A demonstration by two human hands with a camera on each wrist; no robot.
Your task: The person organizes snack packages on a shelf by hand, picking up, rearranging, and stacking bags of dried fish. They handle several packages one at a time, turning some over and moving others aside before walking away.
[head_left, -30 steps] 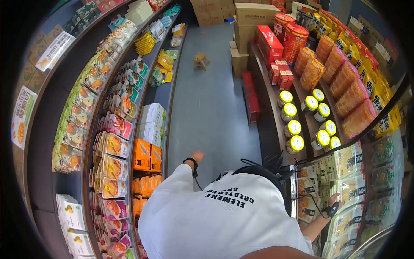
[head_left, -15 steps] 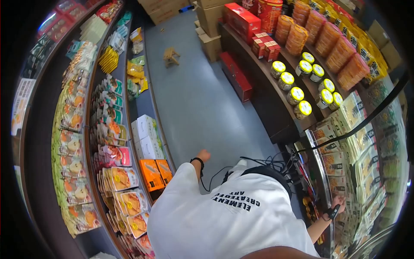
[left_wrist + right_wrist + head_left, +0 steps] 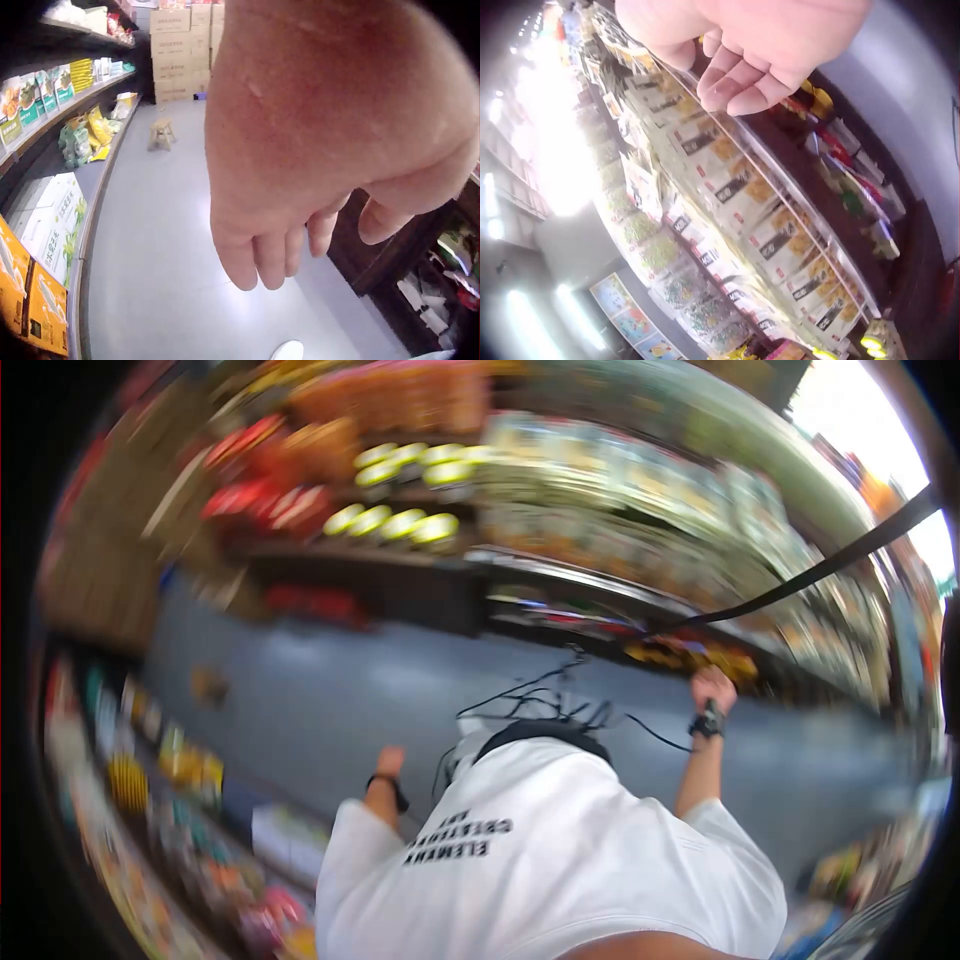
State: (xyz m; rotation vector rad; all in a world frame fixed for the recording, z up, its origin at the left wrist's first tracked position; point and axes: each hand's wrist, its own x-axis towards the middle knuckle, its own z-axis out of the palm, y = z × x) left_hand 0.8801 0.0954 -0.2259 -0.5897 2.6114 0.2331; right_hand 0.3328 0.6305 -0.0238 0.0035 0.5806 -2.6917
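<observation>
Over the floor, the left hand (image 3: 390, 762) is held out low beside the white shirt; the left wrist view shows that hand (image 3: 322, 142) with fingers hanging loosely bent and nothing in them. The right hand (image 3: 713, 688) is near the lower shelf edge on the shop's far side, blurred in the head view. Seen from the right wrist, this hand (image 3: 742, 52) has relaxed, slightly bent fingers, holds nothing, and is in front of a shelf of flat bagged goods (image 3: 727, 187). Both wrists wear black bands.
Yellow-lidded jars (image 3: 402, 525) stand on the shelf across the aisle. A small wooden stool (image 3: 161, 135) is on the floor, with stacked cartons (image 3: 172, 56) behind it. Orange boxes (image 3: 46, 311) line the left shelf. Black cables (image 3: 540, 695) hang by the waist.
The head view has swung round, so the jar shelf now lies across the top. The right hand has moved from beside the bagged goods to above the floor by the shelf's lower edge.
</observation>
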